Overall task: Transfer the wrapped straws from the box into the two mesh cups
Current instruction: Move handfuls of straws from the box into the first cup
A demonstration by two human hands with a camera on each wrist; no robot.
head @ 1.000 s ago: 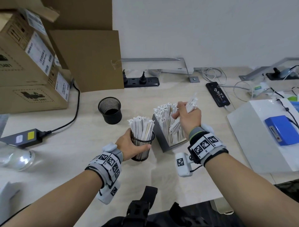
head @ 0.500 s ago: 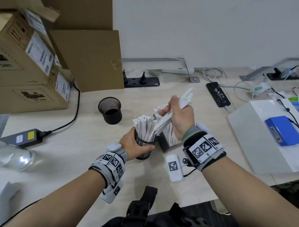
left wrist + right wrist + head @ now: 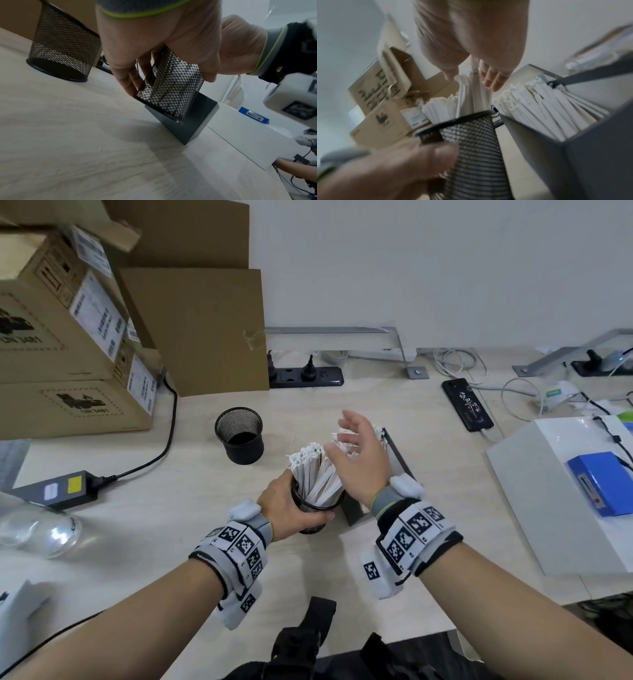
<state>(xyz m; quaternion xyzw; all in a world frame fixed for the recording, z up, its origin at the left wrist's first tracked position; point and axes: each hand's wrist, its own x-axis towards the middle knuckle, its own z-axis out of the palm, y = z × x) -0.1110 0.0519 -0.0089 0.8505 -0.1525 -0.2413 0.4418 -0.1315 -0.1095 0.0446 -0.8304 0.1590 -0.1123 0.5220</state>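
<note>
Wrapped straws [image 3: 317,474] now crowd near mesh cup [image 3: 317,513]; second mesh cup [image 3: 239,434] empty. Right hand [image 3: 359,460], clutching bundle half-second ago, now spread, empty. Left hand [image 3: 289,508] grips cup. Gray box [image 3: 399,453] still stocked; cup nearly full.

Box [image 3: 397,455] crowds held cup [image 3: 317,517]; left side open.

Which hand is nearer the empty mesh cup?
Left. The left hand grips the filled mesh cup, just in front of and right of the empty mesh cup. The right hand is open above the straws, farther right.
</note>
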